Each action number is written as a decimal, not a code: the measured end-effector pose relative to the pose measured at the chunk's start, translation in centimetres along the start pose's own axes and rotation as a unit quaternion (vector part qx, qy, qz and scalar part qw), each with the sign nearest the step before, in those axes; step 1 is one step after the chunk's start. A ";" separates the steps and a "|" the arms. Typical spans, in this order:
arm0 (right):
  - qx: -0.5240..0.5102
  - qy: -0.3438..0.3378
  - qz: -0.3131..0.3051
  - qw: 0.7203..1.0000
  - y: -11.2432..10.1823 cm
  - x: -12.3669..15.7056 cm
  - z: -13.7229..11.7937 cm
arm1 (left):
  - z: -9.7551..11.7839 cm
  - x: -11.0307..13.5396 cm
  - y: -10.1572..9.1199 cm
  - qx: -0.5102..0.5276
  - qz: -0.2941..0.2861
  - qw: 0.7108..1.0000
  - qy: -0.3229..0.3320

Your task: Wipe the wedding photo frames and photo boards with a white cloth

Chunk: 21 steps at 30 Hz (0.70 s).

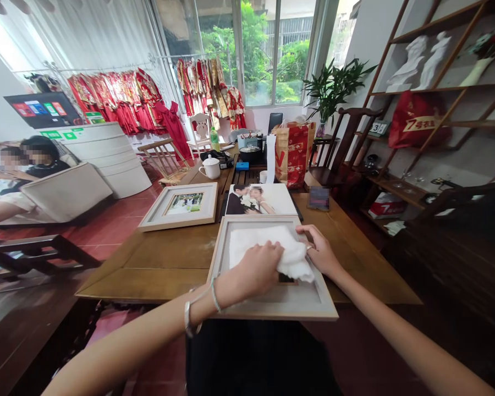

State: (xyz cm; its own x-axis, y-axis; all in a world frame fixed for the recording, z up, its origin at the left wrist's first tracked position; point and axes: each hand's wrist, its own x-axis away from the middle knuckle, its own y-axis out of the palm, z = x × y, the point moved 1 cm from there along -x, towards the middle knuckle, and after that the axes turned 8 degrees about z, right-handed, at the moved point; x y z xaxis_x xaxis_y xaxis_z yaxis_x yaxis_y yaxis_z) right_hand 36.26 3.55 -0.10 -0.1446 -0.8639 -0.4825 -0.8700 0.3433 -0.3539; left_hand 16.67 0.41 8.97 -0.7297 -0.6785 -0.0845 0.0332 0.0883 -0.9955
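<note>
A wooden picture frame (330, 308) with a pale mount lies in front of me, its near end jutting past the table edge. Bunched across its face is a white cloth (251, 239), covering most of the picture. My left hand (258, 272), with bracelets at the wrist, presses on the cloth with its fingers curled into it. At the frame's right side, my right hand (319, 253) grips the edge, close to the cloth's end. A second framed picture (179, 208) lies to the left, and a photo print of a couple (276, 199) lies just beyond.
On the wooden table (148, 269) stand a white lidded mug (210, 166), a red paper bag (295, 154), a blue box (242, 165) and a dark small object (318, 198). Shelves (424, 91) rise at right. People sit on a sofa (70, 192) at left.
</note>
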 end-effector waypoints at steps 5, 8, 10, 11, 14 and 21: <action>0.002 -0.005 0.020 1.000 0.1 0.1 -0.1 | 5.2 5.3 -1.8 0.084 -0.033 0.991 0.102; 0.005 -0.006 0.022 1.000 0.0 0.1 -0.2 | 6.5 6.3 -0.6 0.027 0.008 0.993 0.111; 0.009 -0.010 0.022 1.000 -0.1 0.1 -0.3 | 5.9 5.8 0.5 -0.026 0.025 0.996 0.079; 0.011 -0.012 0.022 1.000 -0.2 0.1 -0.4 | 5.2 5.2 0.9 -0.052 0.032 0.996 0.064; 0.014 -0.006 0.016 1.000 -0.3 0.1 -0.4 | 2.1 2.8 1.8 -0.113 0.050 0.992 0.021; 0.010 -0.003 0.015 1.000 -0.2 0.0 -0.2 | -3.4 -2.3 2.3 -0.101 0.077 0.991 -0.041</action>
State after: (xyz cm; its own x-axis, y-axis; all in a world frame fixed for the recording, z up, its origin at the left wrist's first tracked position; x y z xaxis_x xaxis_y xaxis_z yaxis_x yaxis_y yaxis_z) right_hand 36.32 3.38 0.17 -0.1677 -0.8508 -0.4980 -0.8555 0.3766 -0.3553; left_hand 16.08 4.69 6.99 -0.6678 -0.7021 -0.2470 -0.0034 0.3346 -0.9423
